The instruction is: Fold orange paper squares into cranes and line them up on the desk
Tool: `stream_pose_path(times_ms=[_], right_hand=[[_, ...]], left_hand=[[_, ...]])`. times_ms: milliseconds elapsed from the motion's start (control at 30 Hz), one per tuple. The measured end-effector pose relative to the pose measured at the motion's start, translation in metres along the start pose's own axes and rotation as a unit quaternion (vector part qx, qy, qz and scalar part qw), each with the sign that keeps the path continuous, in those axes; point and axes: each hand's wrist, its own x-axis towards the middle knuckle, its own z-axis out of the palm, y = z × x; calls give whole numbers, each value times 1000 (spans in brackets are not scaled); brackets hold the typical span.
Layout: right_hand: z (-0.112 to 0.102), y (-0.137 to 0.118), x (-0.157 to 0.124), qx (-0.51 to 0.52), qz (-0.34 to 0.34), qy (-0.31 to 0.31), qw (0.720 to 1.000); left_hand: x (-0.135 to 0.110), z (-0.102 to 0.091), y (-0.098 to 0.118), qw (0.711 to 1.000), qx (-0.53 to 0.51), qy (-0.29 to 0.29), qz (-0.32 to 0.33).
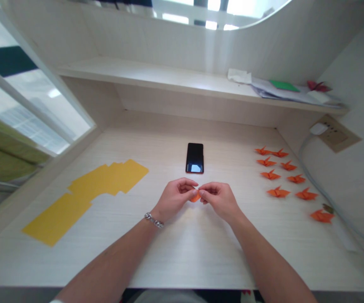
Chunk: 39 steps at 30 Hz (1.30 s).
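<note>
Between my two hands is a small folded piece of orange paper [195,197], held just above the desk. My left hand [177,195], with a chain bracelet [154,220] at its wrist, pinches the paper's left side between thumb and fingers. On the other side my right hand [218,198] grips the right edge in the same way. The fingers cover much of the paper, so its folded shape is partly hidden. A black phone [195,158] lies flat just beyond my hands.
Several orange paper cranes [278,192] stand in rows on the right of the desk [182,252]. Yellow paper sheets [106,181] lie overlapping on the left. A cable [314,181] runs from the wall socket [336,132]. Papers [282,94] rest on the shelf [169,80].
</note>
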Motion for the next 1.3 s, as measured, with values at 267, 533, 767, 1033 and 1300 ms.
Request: stream_pose_path(times_ms=[267, 533, 767, 1033, 1300], right_hand=[[-10, -2, 5, 41, 47, -19, 998], [-7, 0, 3, 32, 38, -43, 998], [-17, 2, 9, 53, 58, -29, 996], [-9, 10, 7, -73, -40, -19, 996], [-5, 6, 3, -135, -66, -51, 987]], left_hand=[[1, -4, -5, 996, 19, 63, 55], [-1, 0, -5, 996, 29, 62, 60], [-1, -3, -3, 993, 36, 85, 68], [0, -1, -5, 995, 22, 80, 61], [-2, 1, -4, 996, 26, 59, 60]])
